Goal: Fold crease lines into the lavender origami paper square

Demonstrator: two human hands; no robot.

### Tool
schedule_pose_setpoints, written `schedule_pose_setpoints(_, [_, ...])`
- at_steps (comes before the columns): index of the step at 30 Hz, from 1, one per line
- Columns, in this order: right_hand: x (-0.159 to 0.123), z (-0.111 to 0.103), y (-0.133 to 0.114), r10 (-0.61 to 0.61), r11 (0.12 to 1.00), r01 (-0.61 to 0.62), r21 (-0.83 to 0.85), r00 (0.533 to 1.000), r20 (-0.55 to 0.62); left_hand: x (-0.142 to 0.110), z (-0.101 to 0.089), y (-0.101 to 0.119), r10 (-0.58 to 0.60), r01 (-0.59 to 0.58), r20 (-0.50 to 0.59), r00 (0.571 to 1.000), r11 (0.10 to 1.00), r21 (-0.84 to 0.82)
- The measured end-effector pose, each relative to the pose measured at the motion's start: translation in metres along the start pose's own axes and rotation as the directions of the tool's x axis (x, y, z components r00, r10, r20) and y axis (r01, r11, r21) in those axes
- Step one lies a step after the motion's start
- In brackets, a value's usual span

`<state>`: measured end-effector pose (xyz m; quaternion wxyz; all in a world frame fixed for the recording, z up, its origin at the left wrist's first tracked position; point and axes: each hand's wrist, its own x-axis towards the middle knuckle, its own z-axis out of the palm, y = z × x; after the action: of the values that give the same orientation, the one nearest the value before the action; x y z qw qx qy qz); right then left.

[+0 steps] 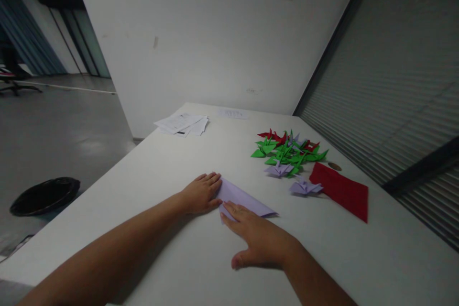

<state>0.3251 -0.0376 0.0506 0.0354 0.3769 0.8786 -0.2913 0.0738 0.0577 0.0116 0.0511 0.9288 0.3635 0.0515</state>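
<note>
A lilac sheet of paper [247, 199], folded into a triangle, lies on the white table [172, 167] in front of me. My left hand [201, 193] lies flat with fingers stretched out, pressing the paper's left corner. My right hand [256, 239] also lies flat, its fingertips on the paper's near edge and its thumb spread to the side. Neither hand grips anything.
A pile of folded green, red and lilac paper figures [289, 150] lies to the right, with a lilac figure [304, 187] and a red sheet [342, 191] nearer. White papers [182, 124] lie at the far left edge. A black bin [45, 196] stands on the floor.
</note>
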Motion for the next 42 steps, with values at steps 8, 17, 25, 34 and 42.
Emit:
schedule_pose_setpoints(8, [0.007, -0.002, 0.006, 0.027, 1.0, -0.028, -0.011, 0.989, -0.145, -0.005, 0.005, 0.002, 0.025, -0.024, -0.035, 0.999, 0.999, 0.032])
schedule_pose_setpoints(17, [0.055, 0.021, 0.012, 0.092, 0.962, -0.181, -0.204, 0.92, -0.381, -0.009, 0.011, 0.009, 0.031, -0.028, -0.087, 0.996, 0.999, 0.037])
schedule_pose_setpoints(25, [0.053, 0.026, 0.013, 0.143, 0.946, -0.239, -0.221, 0.915, -0.377, -0.012, 0.012, 0.01, 0.007, -0.003, -0.097, 0.995, 0.999, 0.044])
schedule_pose_setpoints(34, [0.042, 0.029, 0.019, 0.229, 0.929, -0.323, -0.179, 0.883, -0.41, -0.013, 0.015, 0.006, -0.045, 0.051, -0.102, 0.994, 0.997, 0.054])
schedule_pose_setpoints(42, [0.027, 0.019, 0.027, 0.279, 0.926, -0.353, -0.137, 0.881, -0.383, -0.013, 0.017, -0.006, -0.115, 0.119, -0.097, 0.989, 0.992, 0.039])
